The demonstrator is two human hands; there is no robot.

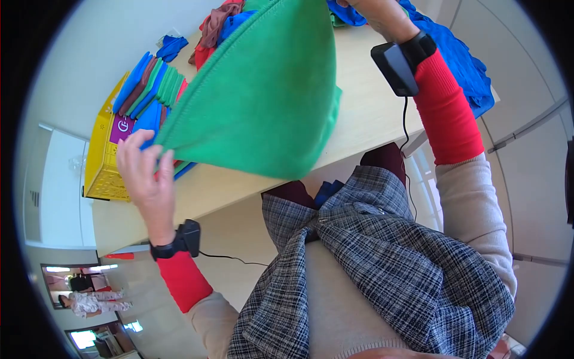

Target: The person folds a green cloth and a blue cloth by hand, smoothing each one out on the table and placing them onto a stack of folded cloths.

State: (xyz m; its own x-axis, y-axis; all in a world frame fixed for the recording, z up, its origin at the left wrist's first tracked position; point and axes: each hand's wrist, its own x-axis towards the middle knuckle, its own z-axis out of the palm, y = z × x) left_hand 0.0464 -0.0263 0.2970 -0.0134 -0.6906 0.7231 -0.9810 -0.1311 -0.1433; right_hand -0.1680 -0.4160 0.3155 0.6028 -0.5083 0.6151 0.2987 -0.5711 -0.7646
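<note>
A green cloth [257, 96] with a stitched hem is stretched out above the table, its upper part running past the top of the view. At its lower left corner, my left hand [146, 173] pinches the hem between thumb and fingers. My right hand [382, 15] is up at the top edge, beside the cloth's upper end. Its fingertips are partly cut off, but the raised, taut cloth shows it gripped there too. Both wrists wear black bands with small boxes and cables.
A yellow basket [98, 152] holds folded blue, brown and green cloths [149, 90] at the left of the pale table [359, 119]. Crumpled red, brown and blue cloths [218, 27] lie behind. A blue cloth heap [457, 66] drapes over the right side. Another person [89, 302] appears far off.
</note>
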